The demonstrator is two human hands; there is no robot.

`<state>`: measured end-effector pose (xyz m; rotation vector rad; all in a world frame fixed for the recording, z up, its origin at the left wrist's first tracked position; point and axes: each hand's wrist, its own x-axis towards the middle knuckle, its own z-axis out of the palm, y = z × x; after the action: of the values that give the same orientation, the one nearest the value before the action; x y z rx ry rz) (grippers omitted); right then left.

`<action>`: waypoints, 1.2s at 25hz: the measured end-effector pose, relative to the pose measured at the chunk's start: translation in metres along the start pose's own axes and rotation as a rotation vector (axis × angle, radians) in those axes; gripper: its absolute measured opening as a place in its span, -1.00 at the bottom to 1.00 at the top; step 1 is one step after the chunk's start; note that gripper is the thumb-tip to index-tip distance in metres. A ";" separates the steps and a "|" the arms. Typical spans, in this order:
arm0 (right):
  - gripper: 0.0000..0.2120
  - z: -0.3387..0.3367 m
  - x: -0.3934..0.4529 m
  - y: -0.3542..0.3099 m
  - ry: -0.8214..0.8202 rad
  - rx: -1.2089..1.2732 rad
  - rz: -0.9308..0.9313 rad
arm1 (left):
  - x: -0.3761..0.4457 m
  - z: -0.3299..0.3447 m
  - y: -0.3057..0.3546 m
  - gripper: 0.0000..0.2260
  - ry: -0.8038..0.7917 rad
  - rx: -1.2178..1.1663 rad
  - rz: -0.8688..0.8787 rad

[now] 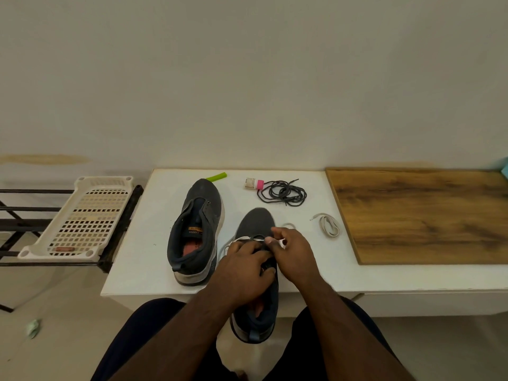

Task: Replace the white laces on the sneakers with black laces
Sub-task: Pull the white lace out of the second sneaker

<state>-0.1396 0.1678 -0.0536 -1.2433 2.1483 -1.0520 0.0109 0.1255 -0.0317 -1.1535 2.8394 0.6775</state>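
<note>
With your left hand (244, 266) pressing down on the near sneaker (257, 273) at the table's front edge and your right hand (292, 250) pinching its white lace (248, 238), a hard tug could drag the shoe off the table (143, 243).

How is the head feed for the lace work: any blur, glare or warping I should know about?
Head view: dim, flat light, no glare; the table edge bows from wide-angle warping; the hands, left and right, look soft and cover the eyelets of the near sneaker; the white lace there shows clearly, as do the black laces.
</note>
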 end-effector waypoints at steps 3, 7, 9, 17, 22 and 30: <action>-0.87 0.006 0.004 -0.001 0.002 -0.114 0.027 | 0.000 0.000 -0.001 -0.56 0.000 -0.011 -0.007; -0.83 -0.002 0.001 -0.016 0.339 -0.014 -0.060 | -0.001 -0.005 0.003 -0.56 -0.014 0.005 -0.014; -0.92 -0.011 0.000 -0.019 0.509 0.151 -0.106 | -0.001 -0.006 0.003 -0.56 -0.019 0.003 -0.018; -0.91 0.008 0.006 0.007 -0.019 -0.189 0.058 | -0.001 -0.003 0.002 -0.56 -0.015 0.004 -0.012; -0.88 -0.010 -0.001 -0.019 0.513 0.047 -0.125 | 0.000 -0.006 0.004 -0.55 -0.030 0.002 -0.033; -0.67 0.011 0.007 0.016 0.022 -0.199 0.015 | 0.000 -0.001 0.001 -0.59 -0.019 -0.013 -0.013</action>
<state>-0.1442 0.1621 -0.0733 -1.3055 2.3216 -0.8651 0.0103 0.1256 -0.0302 -1.1598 2.8136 0.7032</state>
